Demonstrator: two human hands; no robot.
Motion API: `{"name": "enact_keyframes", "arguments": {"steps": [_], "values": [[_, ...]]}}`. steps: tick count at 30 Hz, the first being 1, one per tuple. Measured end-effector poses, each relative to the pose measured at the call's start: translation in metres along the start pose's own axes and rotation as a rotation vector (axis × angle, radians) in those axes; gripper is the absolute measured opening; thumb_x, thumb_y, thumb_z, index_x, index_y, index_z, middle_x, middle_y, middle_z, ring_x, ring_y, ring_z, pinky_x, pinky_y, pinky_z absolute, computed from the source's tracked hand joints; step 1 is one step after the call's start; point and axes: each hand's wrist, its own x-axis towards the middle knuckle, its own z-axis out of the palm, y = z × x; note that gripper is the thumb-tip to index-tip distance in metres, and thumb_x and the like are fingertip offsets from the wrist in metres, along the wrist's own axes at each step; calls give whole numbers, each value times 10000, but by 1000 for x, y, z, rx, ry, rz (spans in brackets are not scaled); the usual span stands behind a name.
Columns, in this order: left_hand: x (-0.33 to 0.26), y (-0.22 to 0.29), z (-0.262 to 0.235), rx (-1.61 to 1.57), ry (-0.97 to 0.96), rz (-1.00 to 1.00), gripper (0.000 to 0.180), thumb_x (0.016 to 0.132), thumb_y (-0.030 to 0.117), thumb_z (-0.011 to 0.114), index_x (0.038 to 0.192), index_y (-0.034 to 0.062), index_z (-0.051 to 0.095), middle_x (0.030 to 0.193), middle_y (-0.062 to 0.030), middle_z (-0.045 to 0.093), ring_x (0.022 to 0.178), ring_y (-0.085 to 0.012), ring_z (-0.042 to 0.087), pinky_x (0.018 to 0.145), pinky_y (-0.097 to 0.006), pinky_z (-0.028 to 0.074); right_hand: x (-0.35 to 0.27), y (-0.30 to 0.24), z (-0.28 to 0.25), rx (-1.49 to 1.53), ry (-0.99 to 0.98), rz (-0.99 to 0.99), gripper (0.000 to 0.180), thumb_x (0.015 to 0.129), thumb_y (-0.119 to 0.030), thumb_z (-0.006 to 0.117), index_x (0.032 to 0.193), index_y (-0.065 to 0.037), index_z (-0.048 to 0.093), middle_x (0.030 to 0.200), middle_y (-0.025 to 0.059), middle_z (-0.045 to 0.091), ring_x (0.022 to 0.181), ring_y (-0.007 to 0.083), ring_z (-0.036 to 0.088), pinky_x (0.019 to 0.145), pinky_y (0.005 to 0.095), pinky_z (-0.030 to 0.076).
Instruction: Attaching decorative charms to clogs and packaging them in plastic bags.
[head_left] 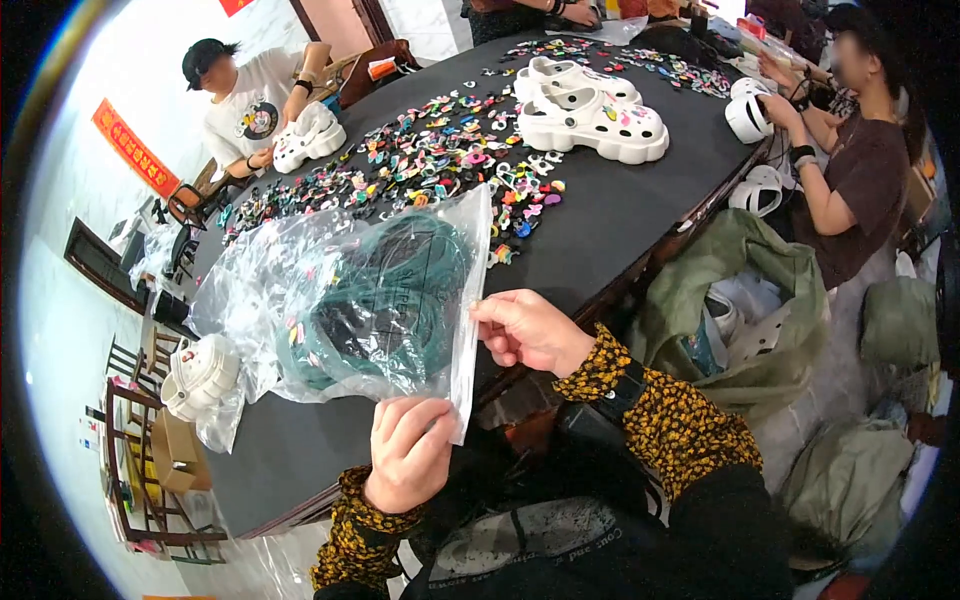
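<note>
A clear plastic zip bag (pixel 450 330) lies at the near edge of the table with a pair of dark green clogs (pixel 385 300) inside; small colourful charms show on them. My left hand (pixel 410 455) is closed on the bag's near corner, fingers curled over the edge. Higher along the same white sealing strip, my right hand (pixel 530 330) pinches the edge between thumb and fingers. More clear plastic spreads to the left of the clogs, and a cream clog (pixel 202 377) sits beside it at the table's left edge.
Many small colourful shoe charms (pixel 420 160) cover the dark table (pixel 640 205). White clogs (pixel 595 125) stand farther back. To my right an open green sack (pixel 800 330) holds shoes. One person (pixel 250 110) across the table and another (pixel 860 170) at right each handle a white clog.
</note>
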Motion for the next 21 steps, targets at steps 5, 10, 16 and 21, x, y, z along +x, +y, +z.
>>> {"name": "enact_keyframes", "arguments": {"steps": [5, 10, 16, 21], "values": [[-4, 1, -3, -52, 17, -12, 349, 559, -43, 632, 903, 6, 598, 956, -100, 609, 811, -274, 582, 698, -379, 442, 1, -11, -10, 11, 61, -87, 231, 856, -185, 608, 683, -39, 559, 596, 21, 527, 401, 98, 459, 320, 256, 343], [-6, 2, -5, -53, -7, 6, 325, 565, -39, 630, 885, 6, 602, 960, -98, 607, 815, -272, 584, 706, -381, 448, 16, -25, -28, -113, 139, -171, 246, 852, -224, 620, 690, -50, 554, 583, 16, 522, 392, 94, 455, 306, 251, 331], [-12, 8, -13, -47, -9, -14, 233, 589, -5, 630, 820, 6, 604, 925, -100, 624, 790, -277, 582, 692, -376, 444, 41, -58, -43, -154, 270, -223, 190, 833, -167, 622, 688, -75, 542, 595, -3, 500, 422, 73, 413, 347, 242, 296], [-16, 9, -19, -57, -30, -2, 234, 594, -2, 630, 826, 3, 607, 922, -108, 621, 805, -285, 586, 709, -381, 453, 53, -80, -57, -157, 402, -275, 196, 794, -182, 633, 650, -90, 537, 582, -11, 496, 424, 74, 420, 347, 254, 323]]}}
